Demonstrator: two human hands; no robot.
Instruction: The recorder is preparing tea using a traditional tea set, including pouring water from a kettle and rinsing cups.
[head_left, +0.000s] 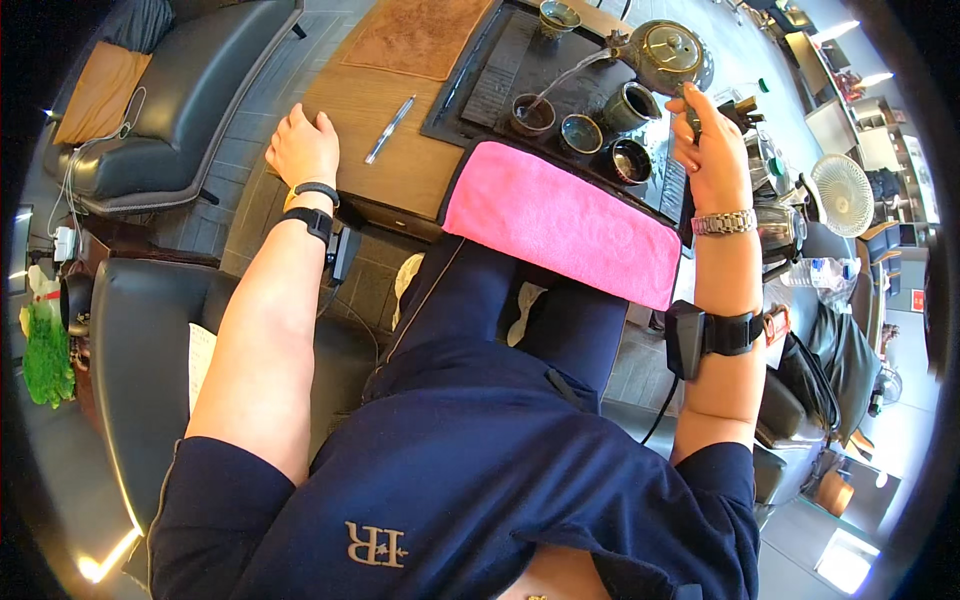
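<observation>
My right hand (709, 142) grips the side handle of a dark glazed teapot (664, 56). The pot is tilted, and a stream of liquid (574, 73) arcs from its spout into a small brown teacup (532, 115). Close by on the black tea tray (480, 97) stand a blue-green cup (581, 135), a dark cup (630, 163) and a dark pitcher (631, 107). Another patterned cup (559, 19) sits at the tray's far side. My left hand (304, 146), loosely curled with nothing visible in it, is at the wooden table's left edge (352, 161).
A pen (390, 129) lies on the wood beside the tray. A brown cloth (420, 34) covers the far part. A pink towel (562, 221) hangs over the near edge, above my lap. Right of my right wrist are a glass kettle (780, 229) and a plastic bottle (817, 271).
</observation>
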